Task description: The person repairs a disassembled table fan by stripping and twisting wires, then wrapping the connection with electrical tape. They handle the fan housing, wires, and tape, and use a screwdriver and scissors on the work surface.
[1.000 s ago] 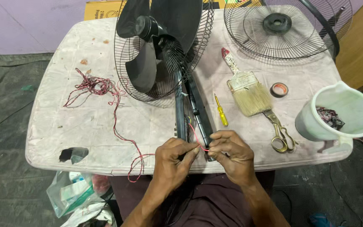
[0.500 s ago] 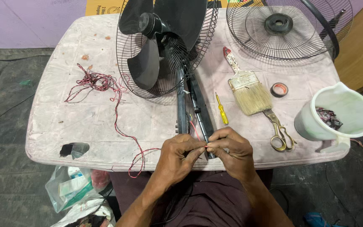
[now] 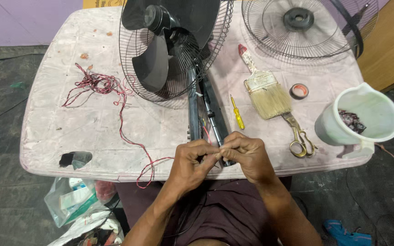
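a person's left hand [image 3: 191, 163] and right hand [image 3: 247, 156] meet at the near edge of a worn white table [image 3: 55, 132], fingertips pressed together and closed on thin wires [image 3: 206, 133] that run out of the open black fan stem [image 3: 204, 111]; exactly how the strands sit between the fingers is hidden. the stem lies flat, leading away from the hands to the fan head [image 3: 169, 45], whose blades rest inside the rear guard. the front guard [image 3: 299, 27] is already off and lies to the right of the fan head, so the fan looks opened up, with the wiring in hand and reassembly yet to come. right of the stem lie a small yellow screwdriver [image 3: 238, 114], a paintbrush [image 3: 265, 91], a roll of tape [image 3: 300, 91] and scissors [image 3: 299, 139], none of them touched. further right stands a white jug [image 3: 365, 119] holding dark scraps. left of the stem, a red and black twisted wire [image 3: 103, 86] trails across the table and loops over its near edge. plastic bags [image 3: 78, 207] lie on the floor below.
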